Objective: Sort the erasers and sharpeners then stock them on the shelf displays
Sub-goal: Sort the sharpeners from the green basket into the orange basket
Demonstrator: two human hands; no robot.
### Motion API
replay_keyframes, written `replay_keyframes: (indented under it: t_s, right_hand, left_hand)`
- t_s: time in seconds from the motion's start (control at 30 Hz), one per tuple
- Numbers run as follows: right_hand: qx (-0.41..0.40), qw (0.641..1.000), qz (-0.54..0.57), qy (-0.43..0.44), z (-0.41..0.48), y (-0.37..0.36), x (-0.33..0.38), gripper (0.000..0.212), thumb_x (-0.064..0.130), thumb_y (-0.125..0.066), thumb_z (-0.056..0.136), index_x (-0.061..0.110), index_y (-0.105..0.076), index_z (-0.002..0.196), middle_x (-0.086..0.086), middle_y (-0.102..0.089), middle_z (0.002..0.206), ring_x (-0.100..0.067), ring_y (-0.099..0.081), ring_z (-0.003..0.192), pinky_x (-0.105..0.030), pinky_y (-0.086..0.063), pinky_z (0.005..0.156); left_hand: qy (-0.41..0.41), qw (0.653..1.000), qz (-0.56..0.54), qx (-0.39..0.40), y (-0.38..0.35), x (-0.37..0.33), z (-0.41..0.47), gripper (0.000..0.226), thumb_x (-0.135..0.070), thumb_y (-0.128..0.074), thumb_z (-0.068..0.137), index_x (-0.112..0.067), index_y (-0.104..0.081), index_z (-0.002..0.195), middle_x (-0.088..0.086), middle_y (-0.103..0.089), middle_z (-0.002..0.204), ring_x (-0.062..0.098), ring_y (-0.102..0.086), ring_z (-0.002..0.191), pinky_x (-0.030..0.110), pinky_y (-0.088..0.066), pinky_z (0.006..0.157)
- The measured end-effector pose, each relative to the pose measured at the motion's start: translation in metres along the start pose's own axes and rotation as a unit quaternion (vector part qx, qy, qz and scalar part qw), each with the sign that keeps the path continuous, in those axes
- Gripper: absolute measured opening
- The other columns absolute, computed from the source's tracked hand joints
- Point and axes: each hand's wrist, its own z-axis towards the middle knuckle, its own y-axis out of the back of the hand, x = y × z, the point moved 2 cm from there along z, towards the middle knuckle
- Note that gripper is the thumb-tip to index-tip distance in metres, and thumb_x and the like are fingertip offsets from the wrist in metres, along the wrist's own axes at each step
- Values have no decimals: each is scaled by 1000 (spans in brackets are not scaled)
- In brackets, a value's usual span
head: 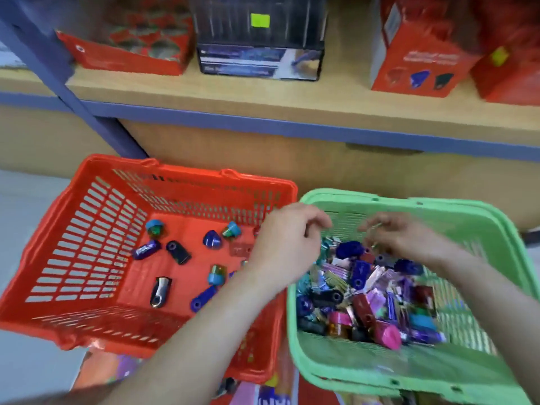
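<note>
Left hand (pixel 287 238) and right hand (pixel 409 238) low over the green basket (pixel 350 372), with the red basket (pixel 87 258) just left of both. Could tilt the green basket by pressing on its rim. Could toss an eraser in with the sorted sharpeners (pixel 178 252) left of the left hand, since the mixed pile (pixel 365 290) beneath is jumbled. Fingers curled on both hands; blurred, so cannot tell whether either grips anything.
</note>
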Motion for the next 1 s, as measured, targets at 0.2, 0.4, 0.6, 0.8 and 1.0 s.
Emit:
replay_keyframes:
  t_s: [0.2,0.4,0.6,0.8,1.0]
  right_hand:
    - [107,974,-167,-108,17,-47,-130,32,24,-60,92,23,-57,123,-6,-64,116,-16,-57,85,-22,-44,65]
    - [202,934,-273,-116,15,-85,-174,72,43,-70,82,38,-37,146,-9,-36,142,-34,-51,123,-36,-42,107]
    - [218,918,-313,-109,25,-83,-178,56,38,-64,85,42,-46,137,-8,-38,130,-36,-47,120,-42,-42,105]
    - [188,929,-304,-95,26,-68,-193,20,32,-65,83,22,-59,98,-2,-58,107,-22,-55,93,-27,-43,78]
    - [88,980,-168,-59,35,-70,-197,59,19,-62,85,27,-35,137,-11,-61,116,-27,-61,98,-34,-50,86]
  left_hand:
    - [64,929,195,307,-121,-3,-12,24,-4,-51,83,-9,-64,103,12,-62,109,30,-61,102,37,-52,87]
    - [146,857,273,412,-188,58,-23,61,-8,-61,85,-17,-38,141,15,-38,145,39,-34,135,51,-34,111]
    - [135,805,333,472,-203,76,-27,80,-51,-67,81,-33,-25,146,18,-31,148,41,-30,136,58,-25,110]
    - [118,805,346,467,-222,72,-31,87,-70,-63,72,-24,-31,139,13,-47,131,37,-48,120,48,-46,96]
    - [160,794,329,485,-219,77,-21,49,-52,-69,74,-16,-61,107,4,-65,101,25,-62,95,38,-53,87]
